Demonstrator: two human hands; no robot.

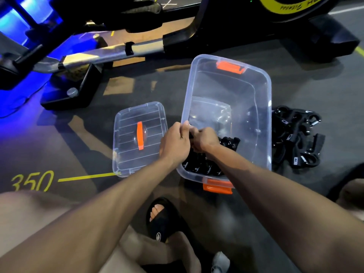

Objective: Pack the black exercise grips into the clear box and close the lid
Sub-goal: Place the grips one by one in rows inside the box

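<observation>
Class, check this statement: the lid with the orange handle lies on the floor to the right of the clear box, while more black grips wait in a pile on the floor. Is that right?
One detail is wrong. The head view shows the lid on the floor to the left of the clear box, not the right. The pile of black grips on the floor is correct; it lies on the box's right.

Clear box [262, 91] far half open; lid [126, 154] lies left

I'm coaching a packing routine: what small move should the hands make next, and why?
Probably set the grip in the right hand down beside the grips already in the clear box, while the left hand steadies its rim. A pile of grips is on the floor, and the lid is off.
</observation>
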